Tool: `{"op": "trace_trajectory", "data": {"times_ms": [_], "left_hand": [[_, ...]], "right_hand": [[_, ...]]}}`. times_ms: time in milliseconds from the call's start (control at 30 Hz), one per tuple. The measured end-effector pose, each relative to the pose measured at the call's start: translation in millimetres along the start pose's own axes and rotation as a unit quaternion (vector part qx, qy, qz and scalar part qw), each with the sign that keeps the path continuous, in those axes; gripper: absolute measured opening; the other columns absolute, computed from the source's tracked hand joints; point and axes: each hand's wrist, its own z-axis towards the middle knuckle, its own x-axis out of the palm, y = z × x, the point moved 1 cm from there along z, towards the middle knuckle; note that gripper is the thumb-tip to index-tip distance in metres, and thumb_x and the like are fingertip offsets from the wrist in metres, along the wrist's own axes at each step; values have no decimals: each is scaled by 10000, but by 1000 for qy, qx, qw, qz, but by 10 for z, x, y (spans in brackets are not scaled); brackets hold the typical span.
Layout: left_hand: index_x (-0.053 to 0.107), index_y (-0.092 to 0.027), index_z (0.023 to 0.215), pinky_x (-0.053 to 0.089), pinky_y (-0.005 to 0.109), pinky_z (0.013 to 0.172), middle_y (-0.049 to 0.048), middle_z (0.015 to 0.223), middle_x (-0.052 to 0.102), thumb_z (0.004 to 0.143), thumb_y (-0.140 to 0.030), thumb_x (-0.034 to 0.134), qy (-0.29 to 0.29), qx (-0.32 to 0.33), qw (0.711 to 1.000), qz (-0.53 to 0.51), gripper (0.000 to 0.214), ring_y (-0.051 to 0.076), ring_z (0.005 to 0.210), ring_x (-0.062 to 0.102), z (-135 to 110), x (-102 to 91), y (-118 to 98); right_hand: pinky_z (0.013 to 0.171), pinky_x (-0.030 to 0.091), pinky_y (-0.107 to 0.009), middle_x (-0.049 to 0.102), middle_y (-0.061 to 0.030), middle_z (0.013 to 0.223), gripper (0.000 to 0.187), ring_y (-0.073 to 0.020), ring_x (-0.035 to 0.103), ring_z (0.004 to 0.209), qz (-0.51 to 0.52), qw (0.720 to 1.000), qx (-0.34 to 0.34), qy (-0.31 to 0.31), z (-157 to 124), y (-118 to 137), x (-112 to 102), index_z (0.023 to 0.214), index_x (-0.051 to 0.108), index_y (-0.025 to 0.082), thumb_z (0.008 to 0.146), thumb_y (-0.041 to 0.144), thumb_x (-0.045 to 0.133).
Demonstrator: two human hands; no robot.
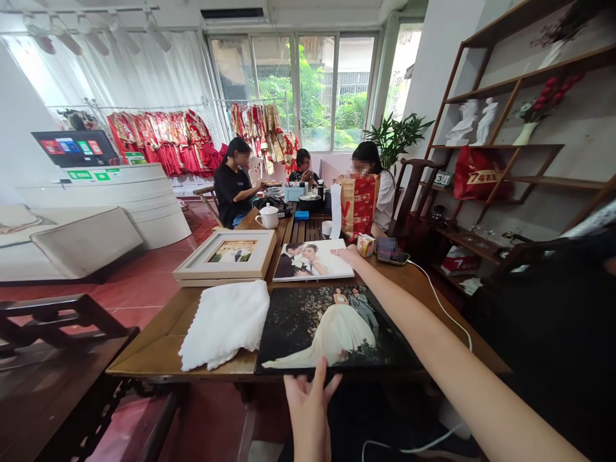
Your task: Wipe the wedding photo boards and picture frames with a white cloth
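My left hand [310, 404] grips the near edge of a dark wedding photo album [298, 321], thumb on top and fingers underneath. The album lies at the table's front edge, its cover showing a couple and a long white gown. Reaching across from the right, my right hand [347, 254] is closed on the right edge of a white wedding photo album [315, 266] just behind the dark one; some of its fingers are hidden. To the left of the dark album lies a crumpled white cloth [226, 324]. Behind the cloth is a stack of framed photos [224, 256].
On the wooden table [144, 350] stand a white lidded mug [268, 216], a red and tan paper bag [359, 208], a small carton [366, 245] and a phone [392, 251] with a white cable [443, 295]. Several people sit at the far end. Shelves rise at right.
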Motion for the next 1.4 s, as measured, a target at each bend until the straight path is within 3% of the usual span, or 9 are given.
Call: {"op": "trace_trajectory", "data": {"times_ms": [167,433,567,800,1000,1100,1233,1400], "left_hand": [[396,-249,1231,610,366,697,144,1230,580,584,-178,852,23,9,1000,-2,795,296,976,666,-66,28,-15],[300,-303,1332,601,380,718,165,1354,479,529,-256,885,31,-7,999,9,995,314,1014,647,-9,-4,19],[301,-287,1319,599,364,723,177,1378,446,554,-284,873,31,-7,999,22,956,319,1052,626,-26,1,8],[283,-261,1305,593,361,750,183,1316,498,630,-274,830,50,5,998,30,869,282,996,656,-75,51,-33],[329,-236,1229,602,325,697,146,1164,602,578,-270,859,42,5,998,36,841,272,927,684,-7,62,-23],[357,-222,1183,609,336,684,125,1086,633,569,-271,867,40,12,998,43,800,277,931,681,28,50,-7],[352,-232,1191,619,379,681,111,1081,638,594,-277,859,42,13,997,59,784,280,917,684,48,33,25],[373,-193,1130,622,344,648,81,904,684,637,-209,837,43,-13,994,95,677,258,737,719,87,58,-12]], "right_hand": [[816,506,-305,599,-232,1218,502,-294,596,1092,-126,991,19,-41,110,-26,138,1044,597,58,631,278,779],[881,486,-336,622,-201,1210,562,-314,586,1130,-242,970,-25,-30,222,-17,242,1117,623,84,682,427,723],[871,490,-341,610,-227,1217,623,-315,590,1126,-277,959,-34,-43,239,-63,267,1182,585,57,733,482,663],[798,510,-291,631,-208,1182,557,-271,629,1055,-301,952,-41,-45,252,-66,280,1169,597,69,789,476,605],[893,464,-362,551,-247,1244,565,-314,541,1155,-328,942,-48,-50,181,-58,305,1214,552,42,831,457,542],[898,451,-387,479,-266,1281,552,-335,496,1181,-339,938,-54,-50,156,-55,268,1206,550,37,835,445,529],[907,427,-387,505,-250,1202,472,-325,497,1139,-344,934,-91,-36,77,0,147,1143,567,38,830,392,545],[931,395,-316,568,-118,1135,300,-236,504,1108,-338,918,-207,8,-265,46,-177,1042,610,162,810,349,576]]}}
